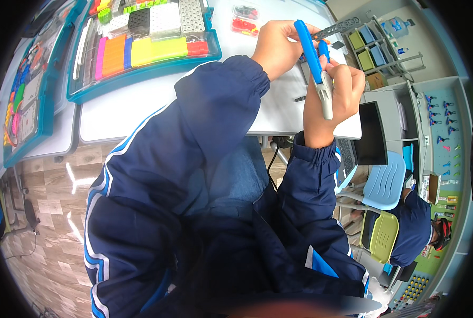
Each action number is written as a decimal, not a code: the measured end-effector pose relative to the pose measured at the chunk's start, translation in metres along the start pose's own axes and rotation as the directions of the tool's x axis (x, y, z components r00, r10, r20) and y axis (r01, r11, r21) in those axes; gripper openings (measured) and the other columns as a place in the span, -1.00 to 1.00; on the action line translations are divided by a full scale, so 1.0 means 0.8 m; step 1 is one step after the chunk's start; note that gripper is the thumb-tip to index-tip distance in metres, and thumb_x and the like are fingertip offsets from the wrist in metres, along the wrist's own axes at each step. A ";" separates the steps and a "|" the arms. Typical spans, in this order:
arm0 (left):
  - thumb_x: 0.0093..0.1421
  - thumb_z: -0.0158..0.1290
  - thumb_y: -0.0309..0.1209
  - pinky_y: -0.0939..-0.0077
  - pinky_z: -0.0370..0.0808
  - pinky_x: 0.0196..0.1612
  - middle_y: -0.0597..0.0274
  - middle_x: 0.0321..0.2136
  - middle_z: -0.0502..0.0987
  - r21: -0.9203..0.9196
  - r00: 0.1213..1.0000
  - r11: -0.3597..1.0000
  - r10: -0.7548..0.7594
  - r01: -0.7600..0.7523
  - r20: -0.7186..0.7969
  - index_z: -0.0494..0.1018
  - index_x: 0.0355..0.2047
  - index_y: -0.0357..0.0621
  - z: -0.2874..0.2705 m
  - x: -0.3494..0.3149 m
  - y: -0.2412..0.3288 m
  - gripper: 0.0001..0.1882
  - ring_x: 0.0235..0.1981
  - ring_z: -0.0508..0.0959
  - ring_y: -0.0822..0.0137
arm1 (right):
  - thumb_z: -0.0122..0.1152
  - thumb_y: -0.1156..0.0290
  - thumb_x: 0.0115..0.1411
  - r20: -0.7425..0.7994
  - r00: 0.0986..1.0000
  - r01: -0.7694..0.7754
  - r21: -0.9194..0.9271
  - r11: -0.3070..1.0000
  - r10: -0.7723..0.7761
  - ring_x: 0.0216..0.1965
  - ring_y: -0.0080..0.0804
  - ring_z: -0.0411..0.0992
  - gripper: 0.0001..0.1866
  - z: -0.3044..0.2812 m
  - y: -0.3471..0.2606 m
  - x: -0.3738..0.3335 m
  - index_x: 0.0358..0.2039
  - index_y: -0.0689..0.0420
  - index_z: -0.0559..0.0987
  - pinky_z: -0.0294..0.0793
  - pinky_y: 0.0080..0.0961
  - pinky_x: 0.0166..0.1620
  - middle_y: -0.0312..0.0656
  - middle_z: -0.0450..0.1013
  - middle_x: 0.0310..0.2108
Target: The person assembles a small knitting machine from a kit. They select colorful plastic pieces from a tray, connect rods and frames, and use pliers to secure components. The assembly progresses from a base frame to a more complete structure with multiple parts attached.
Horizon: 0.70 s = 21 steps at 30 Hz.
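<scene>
Both my hands are up over the white table (130, 108), close together at its right part. My right hand (342, 95) is closed around a blue-and-grey tool (309, 52) that looks like pliers, with long blue arms and a pale grey end pointing toward me. My left hand (279, 50) is closed at the near end of a dark grey strip with holes (345, 27). Its fingertips are partly hidden behind the tool's blue arm. A bit of orange shows between the hands.
At left sits a teal-edged case (146, 63) of coloured building parts, with another case (30, 106) beyond. Small clear boxes (244, 26) hold red parts. A dark screen (371, 132), a blue chair (385, 183) and another person (411, 228) are at right.
</scene>
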State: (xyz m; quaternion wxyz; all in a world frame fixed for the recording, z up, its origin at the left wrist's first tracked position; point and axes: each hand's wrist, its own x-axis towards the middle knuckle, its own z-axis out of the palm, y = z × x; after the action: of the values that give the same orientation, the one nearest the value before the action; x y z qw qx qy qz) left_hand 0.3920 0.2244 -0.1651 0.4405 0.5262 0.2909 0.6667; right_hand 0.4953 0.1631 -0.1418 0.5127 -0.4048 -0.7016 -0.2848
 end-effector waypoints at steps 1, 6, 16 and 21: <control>0.10 0.17 -0.59 0.54 0.58 -0.25 0.17 -0.38 0.63 -0.023 1.000 1.000 -0.003 0.003 -0.008 0.58 -0.21 -0.22 0.001 0.000 -0.001 -0.79 -0.35 0.61 0.45 | 0.39 0.54 0.00 0.002 1.000 -0.008 0.002 1.000 0.008 -0.46 -0.34 0.45 -0.79 0.000 0.000 0.000 -0.54 0.21 0.46 0.43 -0.50 -0.43 -0.15 0.41 -0.49; 0.07 0.16 -0.62 0.55 0.54 -0.27 0.17 -0.42 0.63 -0.003 0.999 1.000 0.013 -0.014 -0.046 0.63 -0.27 -0.18 0.002 0.000 -0.004 -0.80 -0.40 0.59 0.45 | 0.34 0.49 0.05 0.006 0.999 -0.049 0.111 0.993 0.048 -0.48 -0.33 0.38 -0.81 0.001 0.003 0.003 -0.53 0.20 0.46 0.41 -0.49 -0.42 -0.16 0.31 -0.50; 0.08 0.12 -0.67 0.50 0.55 -0.19 0.11 -0.33 0.64 0.048 0.990 0.992 0.121 -0.118 -0.078 0.58 -0.25 -0.25 0.004 0.002 -0.004 -0.79 -0.28 0.62 0.36 | 0.24 0.70 0.06 0.238 0.892 -0.444 0.626 0.642 0.384 -0.53 -0.46 0.52 -0.73 -0.006 0.027 0.020 -0.58 0.20 0.31 0.50 -0.58 -0.40 -0.11 0.49 -0.56; 0.12 0.10 -0.64 0.52 0.55 -0.15 0.14 -0.28 0.63 0.115 0.988 0.984 0.144 -0.138 -0.048 0.53 -0.18 -0.26 0.004 0.001 -0.002 -0.77 -0.25 0.61 0.39 | 0.19 0.67 0.12 0.296 0.841 -0.517 0.685 0.513 0.453 -0.53 -0.37 0.55 -0.73 -0.007 0.027 0.032 -0.54 0.17 0.26 0.54 -0.54 -0.39 0.03 0.52 -0.57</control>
State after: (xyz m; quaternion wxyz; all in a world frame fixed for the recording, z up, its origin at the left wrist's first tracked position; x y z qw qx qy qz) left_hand 0.3954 0.2252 -0.1653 0.3541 0.5502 0.3018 0.6934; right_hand 0.5131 0.1768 -0.1165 0.6621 -0.3500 -0.6326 0.1973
